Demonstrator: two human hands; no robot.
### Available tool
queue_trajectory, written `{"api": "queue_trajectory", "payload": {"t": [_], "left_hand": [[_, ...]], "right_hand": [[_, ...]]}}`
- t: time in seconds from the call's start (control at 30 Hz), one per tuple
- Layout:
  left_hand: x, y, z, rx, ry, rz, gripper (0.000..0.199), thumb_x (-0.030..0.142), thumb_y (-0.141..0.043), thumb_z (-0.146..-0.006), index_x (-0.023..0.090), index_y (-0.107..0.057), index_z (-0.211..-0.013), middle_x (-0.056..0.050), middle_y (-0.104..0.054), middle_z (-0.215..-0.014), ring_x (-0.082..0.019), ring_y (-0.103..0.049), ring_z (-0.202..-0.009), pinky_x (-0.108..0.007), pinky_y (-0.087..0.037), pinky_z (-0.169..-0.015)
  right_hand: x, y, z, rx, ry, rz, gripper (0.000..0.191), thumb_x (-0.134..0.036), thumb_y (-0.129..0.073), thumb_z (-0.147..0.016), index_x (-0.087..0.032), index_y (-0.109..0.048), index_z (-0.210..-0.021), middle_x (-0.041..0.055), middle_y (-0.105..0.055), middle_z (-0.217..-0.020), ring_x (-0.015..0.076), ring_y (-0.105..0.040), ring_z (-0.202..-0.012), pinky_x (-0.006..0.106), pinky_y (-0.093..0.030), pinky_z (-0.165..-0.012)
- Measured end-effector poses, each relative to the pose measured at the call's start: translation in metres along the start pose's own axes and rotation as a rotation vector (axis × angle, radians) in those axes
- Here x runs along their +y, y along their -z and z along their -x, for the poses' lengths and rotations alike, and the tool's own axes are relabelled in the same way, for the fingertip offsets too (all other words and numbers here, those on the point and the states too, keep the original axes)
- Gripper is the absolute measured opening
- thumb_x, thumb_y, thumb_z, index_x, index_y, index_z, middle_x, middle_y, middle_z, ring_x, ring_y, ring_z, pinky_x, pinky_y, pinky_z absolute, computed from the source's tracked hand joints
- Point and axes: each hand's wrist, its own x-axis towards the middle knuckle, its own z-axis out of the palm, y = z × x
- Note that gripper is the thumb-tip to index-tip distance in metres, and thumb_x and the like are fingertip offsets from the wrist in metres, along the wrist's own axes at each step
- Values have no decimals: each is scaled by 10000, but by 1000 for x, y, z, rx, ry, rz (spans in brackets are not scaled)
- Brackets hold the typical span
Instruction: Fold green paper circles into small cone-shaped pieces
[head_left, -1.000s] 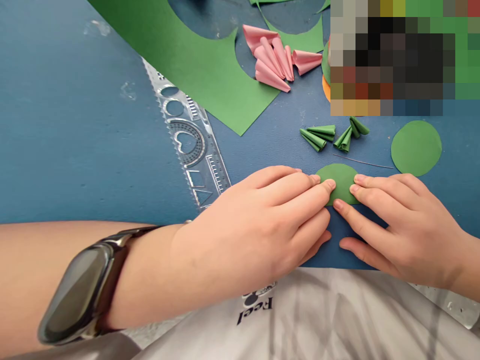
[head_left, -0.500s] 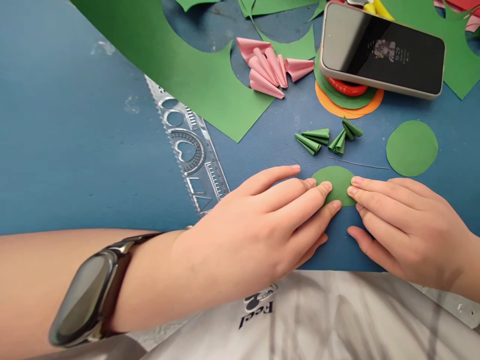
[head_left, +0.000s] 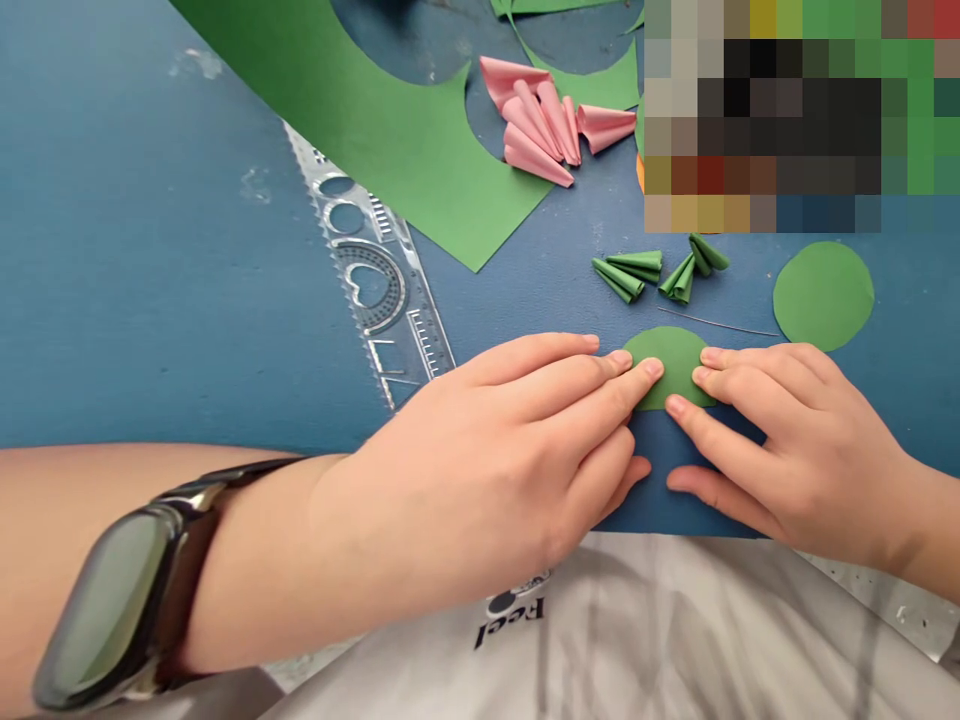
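Green paper half-circle [head_left: 673, 362] lies folded flat, pressed under both hands' fingertips [head_left: 651, 369].

L wrist: dark smartwatch [head_left: 124, 595], oval glossy face, metallic case, dark strap, ~8 o'clock. Arms bare. Pale grey shirt [head_left: 637, 640] w/ dark print at 6 o'clock.

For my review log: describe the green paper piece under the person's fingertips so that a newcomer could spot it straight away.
On the blue table, look at the near edge where the left hand and right hand meet. Their fingertips press a folded green half-circle. Unlike the full green circle to its right and the small green cones behind it, it has a straight near edge.
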Motion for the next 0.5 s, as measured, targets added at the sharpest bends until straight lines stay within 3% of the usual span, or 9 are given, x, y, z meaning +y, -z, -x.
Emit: {"api": "queue_trajectory", "payload": {"t": [0.13,0.3,0.4,0.5], "left_hand": [[0,0,0,-4,-5,0,257,261,-629,-1079,151,-789,-911,-92,-830,-1260,-214,-797,-991,-409,-681,-1023],[-2,-6,1,38,-14,7,247,270,-652,-1058,171,-729,-845,-88,-827,-1245,-202,-780,-974,-387,-655,-1012],[-5,-11,0,77,14,10,214,278,-612,-1069,144,-730,-951,-119,-816,-1233,-218,-771,-928,-367,-646,-866],[-8,-14,-2,86,61,22,256,295,-584,-1081,88,-723,-1140,-153,-799,-1239,-236,-762,-902,-375,-625,-796]], "right_hand": [[3,1,2,64,-28,-33,187,-252,-701,-1018,-134,-738,-877,135,-814,-1013,289,-784,-1085,408,-630,-806],[12,-6,5,166,-18,-98,175,-92,-748,-933,-159,-655,-801,120,-796,-915,269,-803,-984,404,-692,-863],[14,-10,4,149,-23,-132,86,-160,-761,-940,-133,-682,-925,141,-771,-950,293,-759,-974,460,-685,-834],[13,-11,3,102,-42,-116,253,-217,-752,-956,-60,-702,-1149,171,-744,-1038,316,-704,-1018,510,-664,-878]]}}
